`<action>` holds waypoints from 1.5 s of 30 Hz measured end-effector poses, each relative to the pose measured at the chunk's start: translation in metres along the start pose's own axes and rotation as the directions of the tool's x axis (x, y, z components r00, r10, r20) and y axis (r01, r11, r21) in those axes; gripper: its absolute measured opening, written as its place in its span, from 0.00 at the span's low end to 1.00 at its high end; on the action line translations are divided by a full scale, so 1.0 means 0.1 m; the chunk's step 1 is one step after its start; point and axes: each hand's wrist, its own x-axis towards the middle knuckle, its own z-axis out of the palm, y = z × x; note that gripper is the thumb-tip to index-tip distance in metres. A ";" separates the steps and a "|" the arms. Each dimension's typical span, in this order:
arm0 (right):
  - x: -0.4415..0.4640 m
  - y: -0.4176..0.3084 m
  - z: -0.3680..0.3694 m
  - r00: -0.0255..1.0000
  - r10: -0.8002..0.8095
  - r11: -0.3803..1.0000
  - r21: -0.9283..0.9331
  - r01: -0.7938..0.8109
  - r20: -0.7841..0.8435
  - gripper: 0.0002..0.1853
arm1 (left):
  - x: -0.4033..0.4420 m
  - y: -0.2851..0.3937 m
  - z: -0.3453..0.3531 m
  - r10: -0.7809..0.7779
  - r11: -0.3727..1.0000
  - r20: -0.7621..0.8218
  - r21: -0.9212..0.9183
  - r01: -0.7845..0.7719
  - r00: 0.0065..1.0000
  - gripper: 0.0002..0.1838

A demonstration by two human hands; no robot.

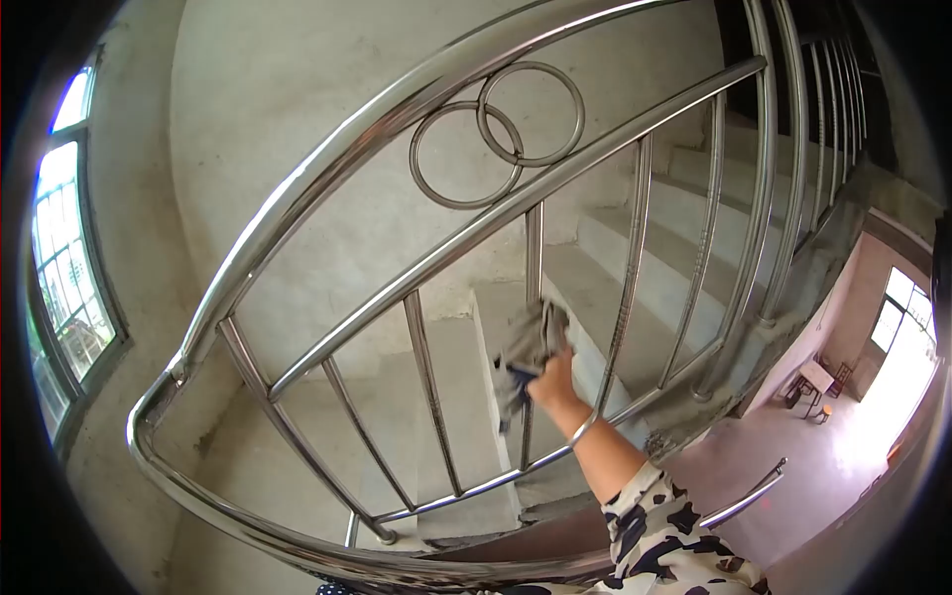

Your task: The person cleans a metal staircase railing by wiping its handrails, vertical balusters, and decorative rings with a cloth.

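Note:
My right hand (553, 384) is closed on a crumpled grey cloth (535, 335) with a dark patch. The cloth is wrapped against an upright metal baluster (535, 238) of the stair railing, a little below its middle bar (436, 277). Part of that baluster is hidden behind the cloth and hand. A bangle circles the wrist, and the sleeve (674, 540) is cream with black patches. My left hand is out of view.
A thick shiny handrail (327, 149) curves across the front, with two linked metal rings (466, 156) beneath it. Concrete steps (635, 268) rise behind the railing. A barred window (74, 268) is at left. Far below right, a room holds a small table (817, 377).

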 end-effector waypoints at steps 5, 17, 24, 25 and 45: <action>-1.27 0.48 -0.25 0.924 0.041 0.747 -0.626 0.224 0.380 0.22 | -0.08 0.03 -0.18 -0.026 0.999 -0.025 0.030 0.026 0.999 0.28; -0.62 -0.60 -0.07 0.988 -0.142 0.942 -0.297 0.156 0.066 0.28 | 0.10 0.52 -0.68 0.090 0.983 -0.148 0.170 -0.064 0.985 0.28; 0.22 -0.82 0.80 0.898 -0.395 0.871 -0.232 0.434 0.195 0.30 | 0.21 -1.35 -0.63 -0.412 0.348 -0.083 0.906 0.241 0.908 0.33; 0.23 -0.79 0.91 0.874 -0.429 0.833 -0.274 0.480 0.228 0.28 | 0.13 -1.43 -0.64 -0.489 0.182 -0.157 0.943 0.277 0.858 0.34; -1.09 -0.52 1.19 0.693 0.023 0.999 -0.037 0.005 0.721 0.23 | 0.19 -1.62 -0.62 -0.744 0.074 -0.081 0.976 0.203 0.663 0.21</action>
